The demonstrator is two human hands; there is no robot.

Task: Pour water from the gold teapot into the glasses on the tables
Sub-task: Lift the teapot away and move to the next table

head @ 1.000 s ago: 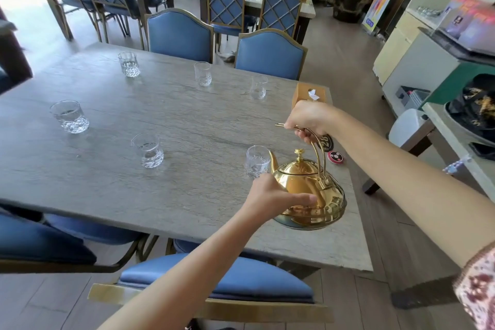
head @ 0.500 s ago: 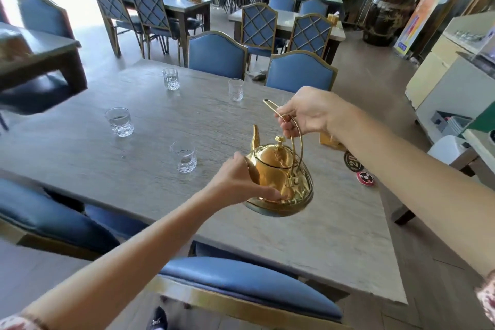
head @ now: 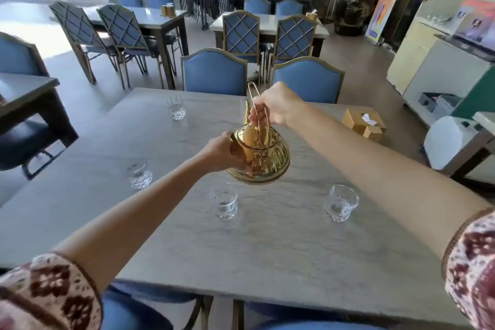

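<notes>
The gold teapot (head: 263,154) hangs in the air over the middle of the grey table (head: 267,249), its spout pointing away from me. My right hand (head: 276,103) grips the wire handle from above. My left hand (head: 223,154) cups the pot's left side. Several glasses stand on the table: one near right (head: 340,206), one near centre (head: 224,205), one at left (head: 139,173), one far left (head: 175,108). The teapot hides the table's far centre.
A gold tissue box (head: 364,124) sits at the table's right edge. Two blue chairs (head: 214,72) stand at the far side, blue seats below the near edge. More tables and chairs fill the room behind. A white cabinet (head: 442,80) stands at right.
The teapot has been lifted off the table and carried towards its middle, held higher. My view has shifted, so the glasses now appear closer and below the pot.
</notes>
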